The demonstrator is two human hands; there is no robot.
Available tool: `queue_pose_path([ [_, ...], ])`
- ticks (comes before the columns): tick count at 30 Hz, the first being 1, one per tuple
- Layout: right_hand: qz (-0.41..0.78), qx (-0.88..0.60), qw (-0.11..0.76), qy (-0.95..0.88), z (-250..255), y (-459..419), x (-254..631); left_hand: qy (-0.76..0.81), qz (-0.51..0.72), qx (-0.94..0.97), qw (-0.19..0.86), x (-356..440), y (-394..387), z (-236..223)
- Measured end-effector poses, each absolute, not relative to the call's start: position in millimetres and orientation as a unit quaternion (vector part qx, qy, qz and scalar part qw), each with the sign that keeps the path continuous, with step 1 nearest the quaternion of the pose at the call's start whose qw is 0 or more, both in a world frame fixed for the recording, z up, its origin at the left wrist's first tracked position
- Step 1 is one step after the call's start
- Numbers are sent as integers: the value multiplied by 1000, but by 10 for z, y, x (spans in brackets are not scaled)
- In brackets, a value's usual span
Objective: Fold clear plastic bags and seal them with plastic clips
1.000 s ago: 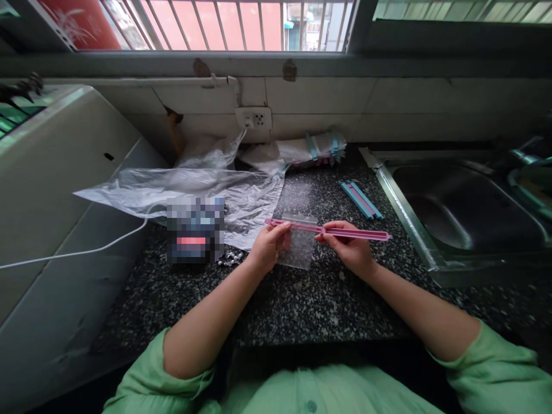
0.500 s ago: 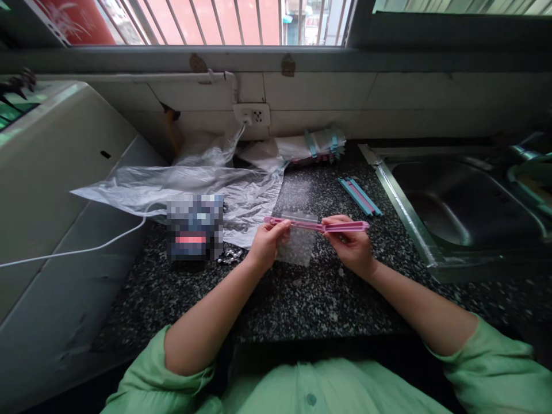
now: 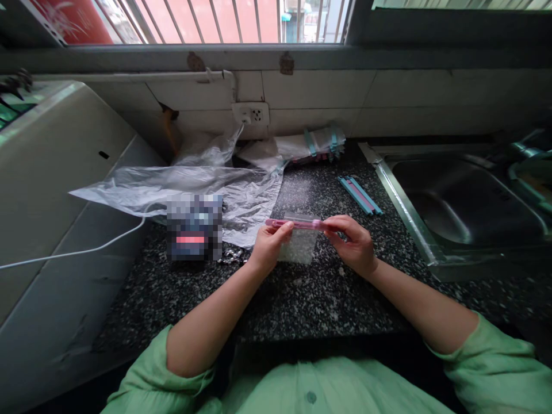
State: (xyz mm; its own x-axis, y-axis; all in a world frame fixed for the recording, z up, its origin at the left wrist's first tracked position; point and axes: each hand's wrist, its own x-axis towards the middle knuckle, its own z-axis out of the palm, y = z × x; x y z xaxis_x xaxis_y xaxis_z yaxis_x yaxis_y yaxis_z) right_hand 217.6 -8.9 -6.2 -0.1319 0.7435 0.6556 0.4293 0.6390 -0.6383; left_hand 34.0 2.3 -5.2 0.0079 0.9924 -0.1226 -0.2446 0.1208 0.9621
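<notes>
Where the pink clip [image 3: 297, 224] had stretched well out to the right a second earlier, with its free half already much shortened to the eye half a second later, it now showed only as a short bar between the two hands, over the front of the counter [image 3: 284, 307]. The left hand [image 3: 268, 248] kept its grip clamped on the clip's left end, thumb on the near side. The right hand [image 3: 357, 241] had its thumb and fingertips bunched at the clip's other end, though whether they pinched it or merely rested there could not be told. The small clear bag [image 3: 298, 250] hung below the bar, and a strip of its film stood above it, so the clip lay across the bag. The change suggested that the free half had been swung round toward the other, bringing the clip nearer to closing over the film; whether it had latched was too small to tell. The spare clips [image 3: 361, 196], blue and pink, lay as before near the sink [image 3: 403, 213], apart from both hands.
</notes>
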Motion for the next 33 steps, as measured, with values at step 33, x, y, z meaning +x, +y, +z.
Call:
queue_pose_path([
  [33, 153, -418, 510, -736, -21, -73, 2189, 433, 506, 466, 582, 265, 65, -66],
])
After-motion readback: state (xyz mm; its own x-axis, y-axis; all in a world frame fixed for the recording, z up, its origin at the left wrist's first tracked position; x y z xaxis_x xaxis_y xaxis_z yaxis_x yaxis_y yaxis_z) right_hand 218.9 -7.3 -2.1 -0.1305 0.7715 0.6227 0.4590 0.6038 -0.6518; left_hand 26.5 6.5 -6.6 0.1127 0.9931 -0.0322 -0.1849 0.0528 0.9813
